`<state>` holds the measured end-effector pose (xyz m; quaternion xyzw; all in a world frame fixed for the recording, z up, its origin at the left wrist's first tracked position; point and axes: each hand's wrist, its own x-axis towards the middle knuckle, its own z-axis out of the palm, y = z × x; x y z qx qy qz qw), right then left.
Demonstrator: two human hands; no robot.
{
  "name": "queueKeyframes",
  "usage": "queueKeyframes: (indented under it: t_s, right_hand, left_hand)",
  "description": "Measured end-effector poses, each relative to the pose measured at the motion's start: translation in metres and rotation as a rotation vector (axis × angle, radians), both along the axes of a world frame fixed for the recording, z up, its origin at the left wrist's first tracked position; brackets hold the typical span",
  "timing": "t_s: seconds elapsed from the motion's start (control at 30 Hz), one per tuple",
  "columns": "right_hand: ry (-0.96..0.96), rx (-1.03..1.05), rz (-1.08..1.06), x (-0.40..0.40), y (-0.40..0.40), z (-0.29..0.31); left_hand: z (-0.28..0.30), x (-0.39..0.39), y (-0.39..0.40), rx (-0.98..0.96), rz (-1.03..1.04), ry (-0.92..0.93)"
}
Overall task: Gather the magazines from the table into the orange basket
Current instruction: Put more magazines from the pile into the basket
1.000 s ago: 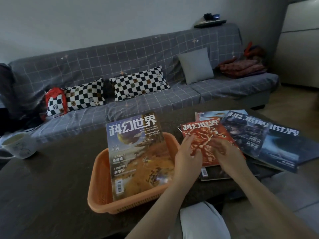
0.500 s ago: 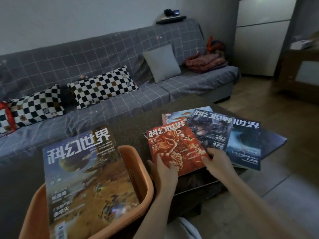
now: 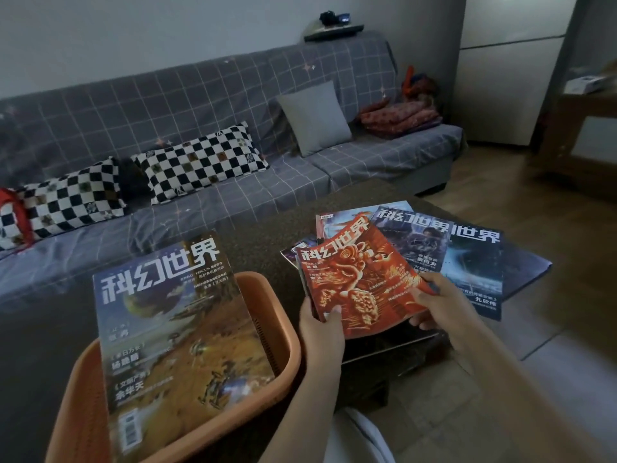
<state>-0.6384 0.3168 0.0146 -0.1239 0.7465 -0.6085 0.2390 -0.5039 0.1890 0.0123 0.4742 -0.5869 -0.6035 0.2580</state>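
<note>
Two checkered cushions (image 3: 133, 182) lie on the grey sofa (image 3: 300, 168) behind the dark tabletop (image 3: 260, 242). One blue magazine (image 3: 173, 329) leans in the orange basket (image 3: 280, 329) at left. Beside it, the left hand (image 3: 322, 325) and right hand (image 3: 440, 302) pinch the red magazine (image 3: 360, 282) by its near corners, fingers curled round its edges, tilted above the remaining magazines (image 3: 467, 255) fanned at right.
</note>
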Motion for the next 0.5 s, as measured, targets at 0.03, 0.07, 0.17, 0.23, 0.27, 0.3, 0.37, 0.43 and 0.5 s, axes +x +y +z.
queueKeyframes:
  t_s: [0.03,0.07,0.17,0.23,0.27,0.3,0.37,0.43,0.5]
  right_hand:
    - [-0.023,-0.037,-0.023,0.001,0.008,0.001]
    - [-0.036,-0.072,-0.042,0.002,0.017,0.001]
    - [-0.041,-0.170,-0.076,0.007,0.040,0.005]
    - [-0.049,-0.217,-0.083,0.011,0.052,0.009]
    - [-0.060,-0.242,-0.075,0.014,0.057,0.012]
    - [-0.072,-0.270,-0.059,0.018,0.061,0.015]
    - [-0.085,-0.313,-0.017,0.025,0.067,0.021]
    - [-0.095,-0.342,0.035,0.034,0.067,0.028]
    - [-0.115,-0.383,0.095,0.043,0.061,0.036]
  left_hand:
    - [0.002,0.003,0.004,0.043,-0.035,0.030]
    - [0.004,0.006,0.007,0.075,-0.068,0.054]
    - [0.015,0.013,0.015,0.150,-0.115,0.123]
    - [0.025,0.017,0.018,0.237,-0.157,0.189]
    - [0.031,0.021,0.020,0.291,-0.195,0.230]
    - [0.038,0.024,0.021,0.332,-0.238,0.266]
    - [0.050,0.032,0.022,0.329,-0.304,0.310]
    - [0.059,0.044,0.019,0.254,-0.331,0.333]
    - [0.070,0.058,0.014,0.164,-0.345,0.346]
